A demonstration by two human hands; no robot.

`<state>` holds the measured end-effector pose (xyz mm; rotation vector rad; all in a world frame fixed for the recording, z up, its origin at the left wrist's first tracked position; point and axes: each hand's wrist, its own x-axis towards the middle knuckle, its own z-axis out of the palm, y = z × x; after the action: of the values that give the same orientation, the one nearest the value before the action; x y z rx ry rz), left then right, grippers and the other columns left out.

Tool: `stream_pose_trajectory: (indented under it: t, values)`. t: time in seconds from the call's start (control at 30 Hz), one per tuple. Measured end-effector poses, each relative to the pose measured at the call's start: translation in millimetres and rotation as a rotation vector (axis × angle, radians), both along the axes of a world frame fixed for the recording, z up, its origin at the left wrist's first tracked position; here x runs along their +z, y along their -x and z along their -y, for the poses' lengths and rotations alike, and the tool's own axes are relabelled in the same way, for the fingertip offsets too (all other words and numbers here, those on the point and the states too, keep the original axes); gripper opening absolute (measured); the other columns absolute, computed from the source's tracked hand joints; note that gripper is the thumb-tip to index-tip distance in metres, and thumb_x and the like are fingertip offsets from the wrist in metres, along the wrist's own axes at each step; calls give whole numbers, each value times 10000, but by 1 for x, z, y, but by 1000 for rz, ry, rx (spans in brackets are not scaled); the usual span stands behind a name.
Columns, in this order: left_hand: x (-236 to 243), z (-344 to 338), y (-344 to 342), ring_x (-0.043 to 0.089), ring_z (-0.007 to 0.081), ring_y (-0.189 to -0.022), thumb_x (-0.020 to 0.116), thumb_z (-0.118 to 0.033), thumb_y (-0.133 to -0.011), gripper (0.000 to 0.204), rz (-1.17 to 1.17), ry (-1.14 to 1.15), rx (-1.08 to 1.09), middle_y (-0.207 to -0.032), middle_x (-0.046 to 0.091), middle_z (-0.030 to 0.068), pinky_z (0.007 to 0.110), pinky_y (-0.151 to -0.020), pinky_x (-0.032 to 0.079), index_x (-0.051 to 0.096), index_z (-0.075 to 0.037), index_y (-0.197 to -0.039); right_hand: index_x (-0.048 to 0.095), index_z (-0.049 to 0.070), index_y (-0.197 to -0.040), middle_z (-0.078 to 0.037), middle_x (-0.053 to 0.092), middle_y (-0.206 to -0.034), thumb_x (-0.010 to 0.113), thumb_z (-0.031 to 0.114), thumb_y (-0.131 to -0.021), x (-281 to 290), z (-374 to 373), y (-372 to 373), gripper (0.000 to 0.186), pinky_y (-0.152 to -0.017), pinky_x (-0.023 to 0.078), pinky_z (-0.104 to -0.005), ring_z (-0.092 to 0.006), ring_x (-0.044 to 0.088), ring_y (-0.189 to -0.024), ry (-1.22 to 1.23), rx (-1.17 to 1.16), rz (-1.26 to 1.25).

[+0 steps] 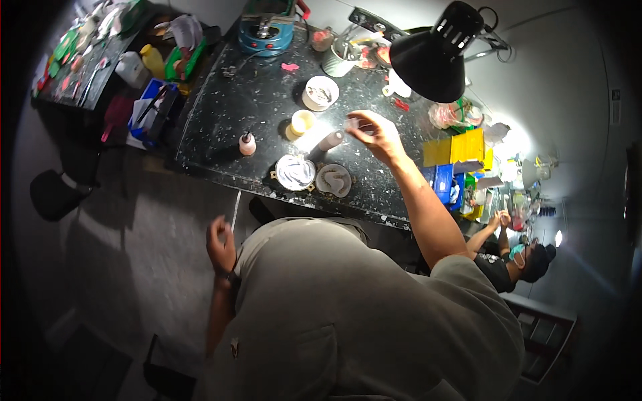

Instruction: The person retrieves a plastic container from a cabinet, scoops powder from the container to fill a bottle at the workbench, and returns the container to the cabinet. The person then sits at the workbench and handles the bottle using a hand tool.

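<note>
My right hand [378, 136] is raised over the bench, its thumb and fingers pinched round a small clear piece [352, 125] whose kind I cannot make out. Just below it, a brownish bottle [331, 140] leans under the lamp light. Beside that are a cream-coloured cup [302, 121] and a white bowl [320, 93] with something dark in it. Near the front edge lie a round metal flask [295, 172] filled with white material and a pale dental cast [333, 181]. My left hand [221, 244] hangs off the bench, fingers loosely bent and holding nothing.
A black lamp [435, 53] hangs over the bench's right. A blue machine [266, 30] and a striped pot [338, 61] stand at the back. Left is a dropper bottle [247, 144]. Yellow bins [466, 148] and blue bins [438, 182] line the right, where another person [515, 264] works.
</note>
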<state>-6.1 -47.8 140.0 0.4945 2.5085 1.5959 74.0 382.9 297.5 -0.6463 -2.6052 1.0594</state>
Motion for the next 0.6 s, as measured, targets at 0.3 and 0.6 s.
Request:
stream_pose_trajectory:
  t: [0.3, 0.6]
  values:
    - [79, -229, 51, 468, 383, -1268, 697, -159, -809, 641, -308, -61, -760, -1340, 496, 214, 460, -1067, 401, 429, 5, -1368, 687, 107, -1105, -84, 707, -1034, 791, 97, -761, -25, 19, 9, 360, -818, 562, -355, -272, 685, -931, -297, 190, -122]
    - [46, -321, 50, 566, 341, -1169, 782, -148, -758, 534, -186, -172, -839, -1195, 638, 158, 454, -1025, 432, 603, -55, -1252, 671, 84, -1048, -95, 679, -1035, 742, 80, -760, -24, -3, 3, 297, -870, 525, -392, -311, 635, -976, -286, 281, -66]
